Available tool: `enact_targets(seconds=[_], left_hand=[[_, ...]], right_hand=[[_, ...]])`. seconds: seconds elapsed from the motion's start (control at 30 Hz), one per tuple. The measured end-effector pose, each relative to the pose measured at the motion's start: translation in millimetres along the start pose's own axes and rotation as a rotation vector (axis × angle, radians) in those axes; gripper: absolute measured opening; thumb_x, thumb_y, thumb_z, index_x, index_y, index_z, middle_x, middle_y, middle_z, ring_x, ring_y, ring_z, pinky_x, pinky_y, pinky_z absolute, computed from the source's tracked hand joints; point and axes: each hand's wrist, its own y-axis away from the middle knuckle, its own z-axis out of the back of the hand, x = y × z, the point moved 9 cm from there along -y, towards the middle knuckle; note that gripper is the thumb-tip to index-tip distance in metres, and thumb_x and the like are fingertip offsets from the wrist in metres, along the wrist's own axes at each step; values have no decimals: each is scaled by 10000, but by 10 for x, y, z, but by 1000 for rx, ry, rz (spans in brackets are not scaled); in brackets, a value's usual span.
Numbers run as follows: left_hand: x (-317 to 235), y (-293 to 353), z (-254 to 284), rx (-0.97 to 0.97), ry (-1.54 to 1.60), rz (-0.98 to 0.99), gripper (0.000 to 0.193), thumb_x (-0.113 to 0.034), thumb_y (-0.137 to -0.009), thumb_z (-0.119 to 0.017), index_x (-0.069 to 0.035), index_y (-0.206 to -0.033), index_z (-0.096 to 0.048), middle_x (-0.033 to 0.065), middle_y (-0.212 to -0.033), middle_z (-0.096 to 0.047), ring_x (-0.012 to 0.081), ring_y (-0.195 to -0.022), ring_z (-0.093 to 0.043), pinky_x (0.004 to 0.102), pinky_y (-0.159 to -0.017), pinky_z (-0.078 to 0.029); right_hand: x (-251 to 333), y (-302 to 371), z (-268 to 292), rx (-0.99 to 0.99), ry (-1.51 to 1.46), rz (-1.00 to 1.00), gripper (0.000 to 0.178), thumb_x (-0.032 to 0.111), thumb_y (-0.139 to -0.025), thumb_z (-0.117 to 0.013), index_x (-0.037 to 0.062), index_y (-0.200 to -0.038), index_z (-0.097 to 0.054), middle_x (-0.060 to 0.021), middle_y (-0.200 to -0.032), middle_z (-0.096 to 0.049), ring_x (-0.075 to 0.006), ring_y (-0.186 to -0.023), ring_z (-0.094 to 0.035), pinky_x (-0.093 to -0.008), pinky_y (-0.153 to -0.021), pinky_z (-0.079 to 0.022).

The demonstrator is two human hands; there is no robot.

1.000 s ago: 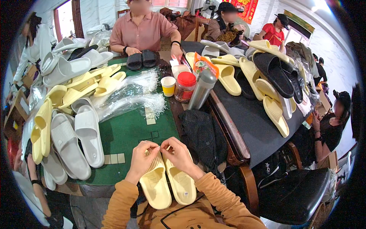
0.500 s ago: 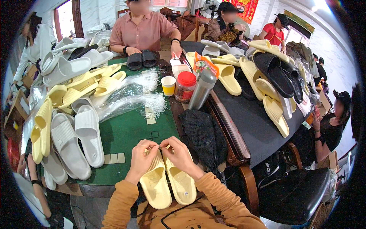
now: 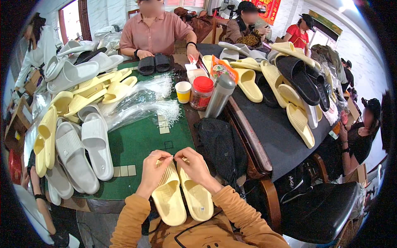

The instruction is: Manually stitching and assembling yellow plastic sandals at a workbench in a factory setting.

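Pale yellow slippers (image 3: 182, 196), a pair side by side, lie soles up at the near edge of the green table mat (image 3: 140, 142). Left hand (image 3: 153, 171) and right hand (image 3: 193, 165) meet above their toes, fingertips pinching a thin clear tie (image 3: 165, 156). Beyond the mat, clear plastic tie bundles (image 3: 144, 103); left, grey slippers (image 3: 82, 149); right, a red-lidded jar (image 3: 202, 91).

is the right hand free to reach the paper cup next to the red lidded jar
Probably not right now. The right hand is pinching a thin tie with the left hand over the yellow slippers. The paper cup stands well beyond, across bare green mat.
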Motion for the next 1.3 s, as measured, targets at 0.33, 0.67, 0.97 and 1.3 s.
enact_targets(seconds=[0.33,0.67,0.97,1.3], left_hand=[[-32,-3,-28,13,-56,-26,100,-50,-841,-719,24,-900,-690,119,-874,-674,227,-823,-658,326,-754,-531],[-4,-3,-36,23,-67,-23,108,-70,-851,-714,23,-885,-670,109,-855,-664,208,-805,-657,317,-740,-518],[6,-3,-58,68,-62,-27,125,-67,-842,-727,34,-888,-670,119,-863,-652,218,-794,-646,324,-744,-517],[81,2,-10,30,119,79,88,-17,-859,-696,26,-933,-671,78,-889,-666,154,-793,-627,288,-740,-506]], right_hand=[[9,7,-3,-15,-35,-3,101,11,-888,-640,8,-987,-621,-103,-944,-605,-223,-872,-657,-321,-714,-602],[69,3,18,2,-3,21,96,25,-891,-655,13,-984,-632,-90,-937,-592,-209,-856,-652,-310,-698,-605],[66,4,37,-30,-45,17,94,20,-874,-664,9,-965,-644,-98,-904,-600,-233,-830,-648,-322,-704,-559],[45,-1,-5,22,-33,1,96,23,-886,-645,20,-981,-637,-104,-911,-599,-228,-836,-651,-322,-701,-587]])
